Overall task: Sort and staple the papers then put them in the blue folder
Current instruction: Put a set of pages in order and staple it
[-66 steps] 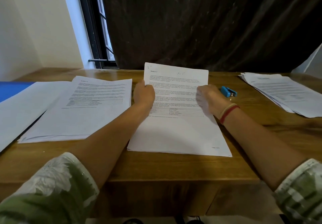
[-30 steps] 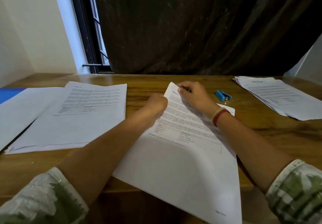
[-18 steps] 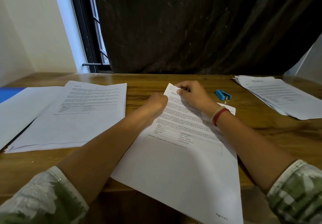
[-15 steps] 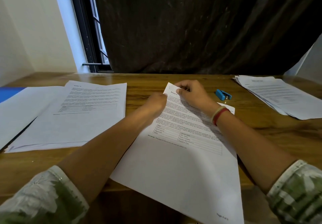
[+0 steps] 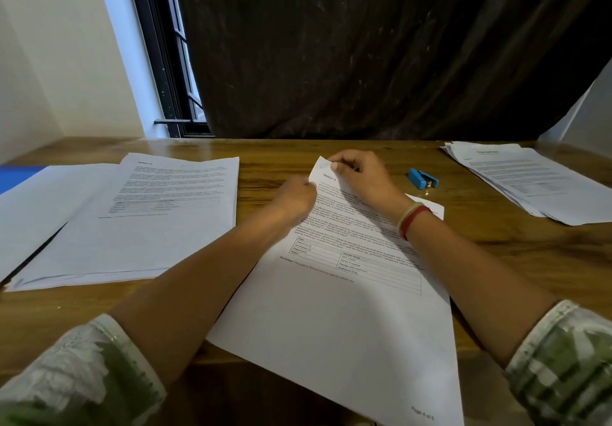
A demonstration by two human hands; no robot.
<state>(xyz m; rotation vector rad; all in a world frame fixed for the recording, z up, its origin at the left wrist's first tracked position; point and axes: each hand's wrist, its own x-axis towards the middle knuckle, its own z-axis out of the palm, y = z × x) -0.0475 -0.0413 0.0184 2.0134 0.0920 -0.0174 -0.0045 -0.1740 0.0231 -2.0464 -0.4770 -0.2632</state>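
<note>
Grip: top corner of the sheet (image 5: 331, 319) is pinched and lifted by the right hand (image 5: 361, 177).
Edge: left margin is held by the curled left hand (image 5: 294, 200).
Heading: "Section 4" is printed; the footer is blurred.
Position: the sheet is laid askew, overhanging the table (image 5: 530, 260).
Stapler (image 5: 423, 178): blue, set near the right hand.
Blue folder (image 5: 16, 177): far left, partly covered by the left stack (image 5: 149, 233).
</note>
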